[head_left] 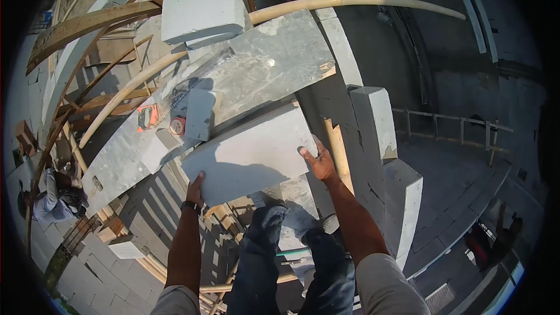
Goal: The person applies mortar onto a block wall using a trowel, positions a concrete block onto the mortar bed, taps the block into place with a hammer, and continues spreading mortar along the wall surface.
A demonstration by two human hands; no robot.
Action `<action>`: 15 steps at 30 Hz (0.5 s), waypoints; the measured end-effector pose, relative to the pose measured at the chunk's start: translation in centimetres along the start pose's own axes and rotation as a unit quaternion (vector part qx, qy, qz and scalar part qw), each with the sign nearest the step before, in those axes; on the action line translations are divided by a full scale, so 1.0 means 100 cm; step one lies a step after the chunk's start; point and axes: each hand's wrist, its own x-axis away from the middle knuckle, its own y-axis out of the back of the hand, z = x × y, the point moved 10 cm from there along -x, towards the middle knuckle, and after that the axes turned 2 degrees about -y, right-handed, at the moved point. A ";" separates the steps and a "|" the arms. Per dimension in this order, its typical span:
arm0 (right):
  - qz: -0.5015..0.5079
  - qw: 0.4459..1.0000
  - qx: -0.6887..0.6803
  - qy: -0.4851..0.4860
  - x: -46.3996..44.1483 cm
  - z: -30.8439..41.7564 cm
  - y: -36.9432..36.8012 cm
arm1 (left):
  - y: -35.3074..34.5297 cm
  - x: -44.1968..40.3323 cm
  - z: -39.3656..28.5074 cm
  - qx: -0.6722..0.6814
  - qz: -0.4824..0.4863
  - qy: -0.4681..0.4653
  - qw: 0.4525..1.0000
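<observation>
A large pale aerated concrete block (251, 154) is held between my two hands, in front of my legs. My left hand (196, 190) grips its near left end, thumb on the top face. At the right end my right hand (319, 160) is closed round the edge, its thumb also on top. Just past the block, on a grey plank (274, 61), lie a hand saw (148, 116) with an orange handle, a red tape measure (177, 125) and a small cut block piece (199, 114). My fingers under the block are hidden.
More white blocks (201, 9) are stacked at the far end of the plank. A block wall (402, 192) rises on my right, with a lower floor beyond. Bamboo poles (350, 1) cross the scaffold. Two other people (55, 195) (493, 236) are below, left and right.
</observation>
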 end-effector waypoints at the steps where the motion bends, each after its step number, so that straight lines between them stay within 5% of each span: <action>1: -0.002 1.000 0.002 -0.008 -0.001 -0.002 0.000 | -0.002 0.000 -0.004 0.043 0.003 0.001 0.999; 6: -0.001 0.998 -0.005 -0.056 -0.001 -0.014 0.004 | -0.008 -0.002 -0.009 0.141 0.002 0.016 0.990; 15: -0.082 0.988 -0.007 -0.132 0.044 -0.019 0.042 | -0.025 0.081 -0.027 0.078 -0.008 -0.049 0.996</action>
